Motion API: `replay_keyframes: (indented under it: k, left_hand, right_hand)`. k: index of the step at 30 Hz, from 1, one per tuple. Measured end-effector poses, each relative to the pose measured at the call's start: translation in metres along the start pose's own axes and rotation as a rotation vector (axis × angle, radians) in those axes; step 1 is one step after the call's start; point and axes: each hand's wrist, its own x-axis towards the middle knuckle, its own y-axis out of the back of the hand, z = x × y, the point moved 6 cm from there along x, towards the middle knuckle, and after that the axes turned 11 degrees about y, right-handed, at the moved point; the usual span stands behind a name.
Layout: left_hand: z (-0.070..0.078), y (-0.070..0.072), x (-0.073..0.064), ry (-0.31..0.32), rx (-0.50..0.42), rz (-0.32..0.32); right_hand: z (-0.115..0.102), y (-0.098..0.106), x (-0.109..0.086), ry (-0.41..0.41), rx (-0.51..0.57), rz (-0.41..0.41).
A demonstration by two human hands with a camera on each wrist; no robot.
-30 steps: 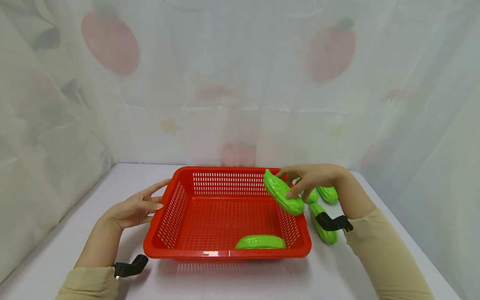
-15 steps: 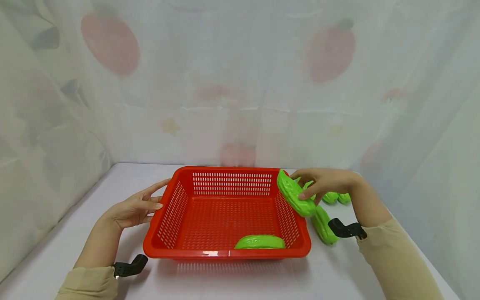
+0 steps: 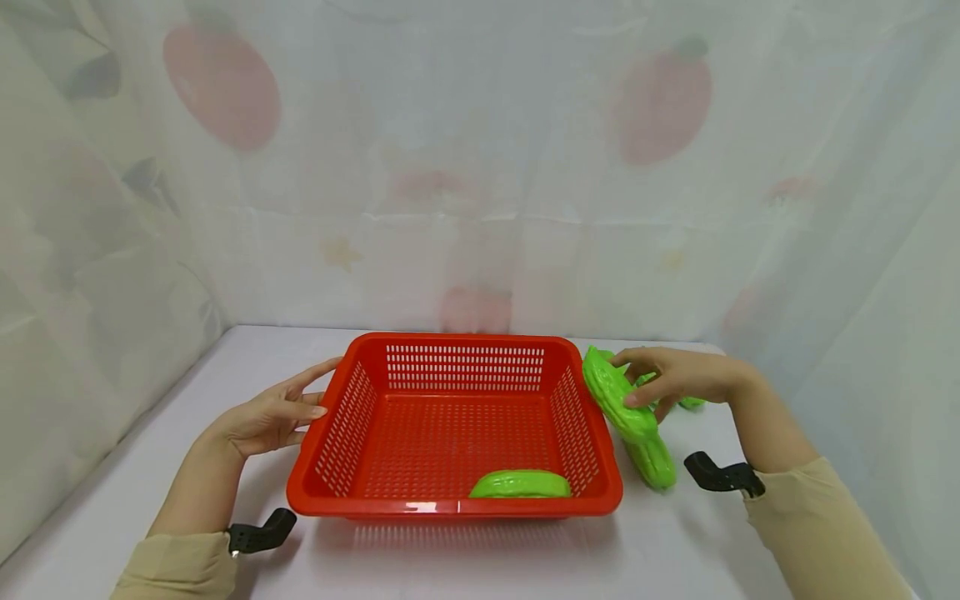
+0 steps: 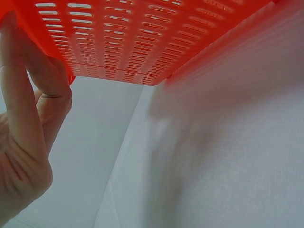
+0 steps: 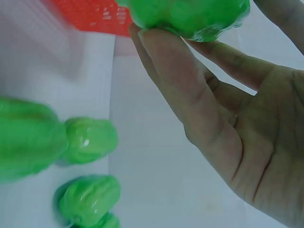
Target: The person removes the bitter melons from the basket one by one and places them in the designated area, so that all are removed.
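In the head view, a red plastic basket with slotted walls stands on the white table. My left hand holds its left rim, and in the left wrist view the fingers reach up to the basket's side. A glossy, bumpy green bitter melon is pinched between the thumb and fingers of my right hand, just outside the basket's right rim. Below it a second bitter melon lies on the table. Another bitter melon lies inside the basket, near the front wall.
More bitter melons lie behind the right hand, partly hidden; the right wrist view shows one melon beside others on the table. A pale patterned curtain hangs behind the table and along both sides.
My right hand has moved right with the bitter melon, from over the basket's right side to outside its rim. The left hand and basket have stayed put.
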Motion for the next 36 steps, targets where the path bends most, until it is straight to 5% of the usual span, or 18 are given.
replay_keyframes:
  k: [17,36]
  left_hand:
    - [0.002,0.000,0.000,0.004,0.008,0.009]
    - [0.001,-0.002,0.001,0.004,-0.003,-0.025]
  right_hand:
    - [0.056,0.011,-0.041,-0.122,0.072,0.059]
    - [0.100,0.006,-0.065,-0.167,0.153,0.052]
